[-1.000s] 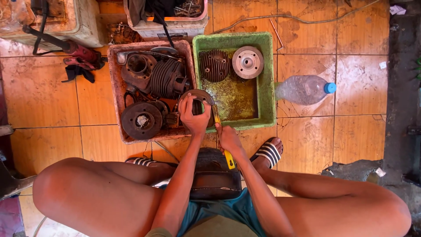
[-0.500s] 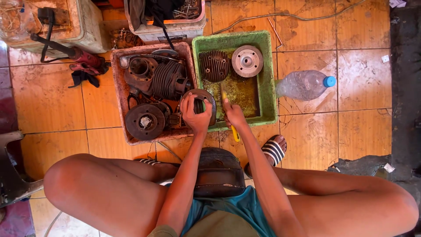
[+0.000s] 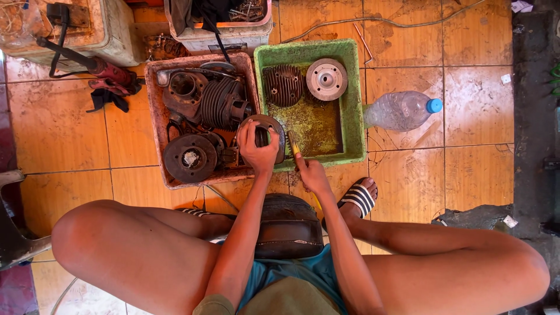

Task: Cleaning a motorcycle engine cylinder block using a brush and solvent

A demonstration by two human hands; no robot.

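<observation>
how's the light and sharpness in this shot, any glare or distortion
Head view: bright, even daylight and sharp focus on the left hand holding the round metal part; soft sheen on the plastic bottle; dim right edge; wide-angle bending at the knees.

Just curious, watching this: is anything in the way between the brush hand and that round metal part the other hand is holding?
Nothing visible. The left hand grips the round metal part over the edge of the green tray. The right hand holds a yellow-handled brush right beside it, with only a small open gap between.

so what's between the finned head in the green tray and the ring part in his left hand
Head view: only bare, grimy tray floor separates the finned head from the ring part; nothing lies there.
</observation>
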